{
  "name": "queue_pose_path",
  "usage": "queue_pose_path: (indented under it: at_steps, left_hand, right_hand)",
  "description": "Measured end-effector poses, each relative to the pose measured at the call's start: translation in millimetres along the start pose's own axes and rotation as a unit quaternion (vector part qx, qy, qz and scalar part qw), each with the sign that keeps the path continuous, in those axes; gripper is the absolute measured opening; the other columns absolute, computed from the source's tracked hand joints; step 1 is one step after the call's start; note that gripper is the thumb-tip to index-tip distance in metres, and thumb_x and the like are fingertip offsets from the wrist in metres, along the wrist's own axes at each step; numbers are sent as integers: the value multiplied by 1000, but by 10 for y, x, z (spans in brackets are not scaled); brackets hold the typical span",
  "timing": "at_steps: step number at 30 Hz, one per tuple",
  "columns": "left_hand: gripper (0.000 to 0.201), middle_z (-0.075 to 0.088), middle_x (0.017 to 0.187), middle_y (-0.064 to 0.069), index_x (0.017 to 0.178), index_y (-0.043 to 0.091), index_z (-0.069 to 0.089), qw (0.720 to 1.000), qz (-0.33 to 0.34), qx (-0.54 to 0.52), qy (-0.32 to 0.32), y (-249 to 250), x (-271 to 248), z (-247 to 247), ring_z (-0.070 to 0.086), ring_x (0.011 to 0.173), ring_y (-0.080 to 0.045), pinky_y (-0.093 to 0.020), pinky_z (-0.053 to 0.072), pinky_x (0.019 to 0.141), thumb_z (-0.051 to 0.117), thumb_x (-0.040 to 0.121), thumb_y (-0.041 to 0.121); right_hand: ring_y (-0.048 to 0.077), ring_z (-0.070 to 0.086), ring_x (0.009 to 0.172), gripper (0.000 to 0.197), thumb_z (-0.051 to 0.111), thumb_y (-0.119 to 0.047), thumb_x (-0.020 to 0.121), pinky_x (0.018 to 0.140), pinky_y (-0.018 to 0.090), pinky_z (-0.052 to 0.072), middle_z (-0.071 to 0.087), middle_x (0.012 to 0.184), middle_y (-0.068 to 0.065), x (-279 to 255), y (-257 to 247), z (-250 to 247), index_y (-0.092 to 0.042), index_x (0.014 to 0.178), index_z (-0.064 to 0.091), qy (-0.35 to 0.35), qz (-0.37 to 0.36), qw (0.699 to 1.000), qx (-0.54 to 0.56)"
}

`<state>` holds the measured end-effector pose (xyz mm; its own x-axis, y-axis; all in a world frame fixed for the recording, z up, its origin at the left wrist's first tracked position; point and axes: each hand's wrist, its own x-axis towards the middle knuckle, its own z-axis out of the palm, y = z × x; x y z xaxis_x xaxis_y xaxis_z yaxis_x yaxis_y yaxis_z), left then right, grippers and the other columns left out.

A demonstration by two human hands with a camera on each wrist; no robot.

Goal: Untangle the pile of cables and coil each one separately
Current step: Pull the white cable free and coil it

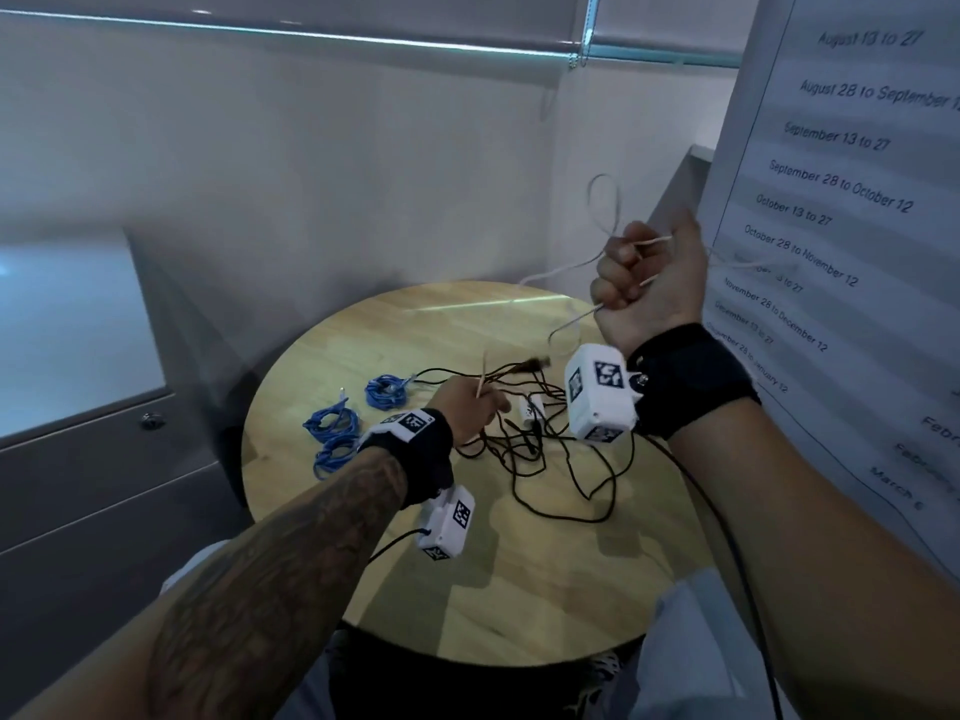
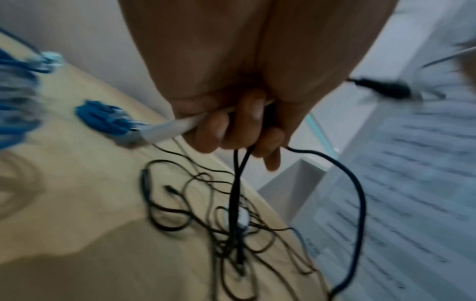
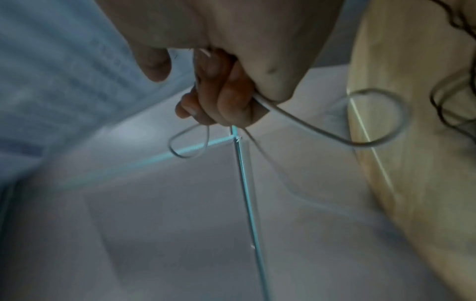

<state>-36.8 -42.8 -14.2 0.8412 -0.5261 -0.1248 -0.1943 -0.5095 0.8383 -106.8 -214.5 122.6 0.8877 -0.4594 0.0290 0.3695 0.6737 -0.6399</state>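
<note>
Right hand [image 1: 649, 283] fists the white cable [image 1: 605, 200]; left hand [image 1: 470, 407] clutches black cables [image 1: 566, 475] and a white end, details blurred.

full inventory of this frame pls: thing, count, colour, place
Coiled blue cables: three, blue, left part of the table.
Tangled black cables: count unclear, black, table centre, some strands lifted.
Thin white cable: one, white, raised at right, looped.
Small white adapter: one, white, inside the tangle.
Round wooden table: one, light wood, centre.
Printed date schedule: one, white, far right.
Grey cabinet: one, grey, left.
Left hand: grips black strands and a white cable end.
Right hand: fist round the white cable.
</note>
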Motion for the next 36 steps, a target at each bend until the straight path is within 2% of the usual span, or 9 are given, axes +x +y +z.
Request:
queue_pose_path:
  at_steps: [3,7,11,16,20,24,26,33,36]
  left_hand:
    - [23,61,80,-1,114,8,69,999,-21,4,-24,-44,-24,-50,48,53,-11,-13,35,43,61,95,17]
    - [54,52,132,-4,139,15,47,998,18,-57,26,94,-52,-60,60,100,-31,-36,51,80,65,88,12]
    - [13,53,90,-3,104,13,60,981,18,-185,61,262,-6,-147,45,60,-16,-26,38,49,58,92,16]
    - [28,40,65,1,97,6,64,954,7,-299,-13,305,-47,-312,28,47,-10,-20,20,44,44,102,25]
    - [40,34,58,4,100,6,70,981,4,-191,-19,187,-93,-381,22,48,-13,-26,16,50,47,100,39]
    - [41,26,60,4,100,7,71,981,7,-134,-143,177,-234,-335,16,53,-15,-28,11,51,51,99,42]
    - [37,22,62,1,99,6,69,967,20,-152,-205,226,-309,-267,14,54,-14,-30,9,52,48,101,37]
    - [45,20,54,3,64,15,48,960,-41,-212,-181,35,-420,-160,14,47,-13,-29,10,51,54,96,47]
    - [29,24,57,4,74,12,52,884,-79,-384,-253,-123,-448,-136,12,51,-12,-27,21,50,40,97,26]
  right_hand:
    - [8,17,37,53,45,-58,97,39,18,10,39,53,-4,5,-18,-48,-17,64,54,20,-4,1000,11]
    - [5,21,36,32,53,-38,100,36,18,12,41,56,-6,53,205,-293,-21,74,52,45,40,977,-203]
    - [6,33,42,12,61,-27,96,38,19,24,50,74,1,28,417,-677,-18,93,54,83,30,912,-400]
    - [18,60,112,99,80,-60,67,89,32,49,59,133,-3,-216,612,-1148,-22,149,37,-43,143,625,-766]
    - [22,60,103,62,74,-68,73,79,33,47,63,106,-1,-456,447,-1143,-21,113,64,-104,191,423,-879]
    - [14,62,89,32,65,-58,86,82,37,50,68,89,-8,-626,387,-910,-26,84,68,-98,-67,600,-792]
    - [13,55,111,24,56,-45,97,98,36,44,66,115,-8,-643,518,-783,-28,107,67,-154,-180,593,-769]
    - [7,46,53,11,73,-20,90,51,27,42,55,59,-7,-432,622,-799,-11,84,69,-143,-42,786,-600]
    - [5,41,50,7,70,-11,91,47,23,37,52,67,5,-357,778,-981,-16,89,73,-87,-23,828,-554]
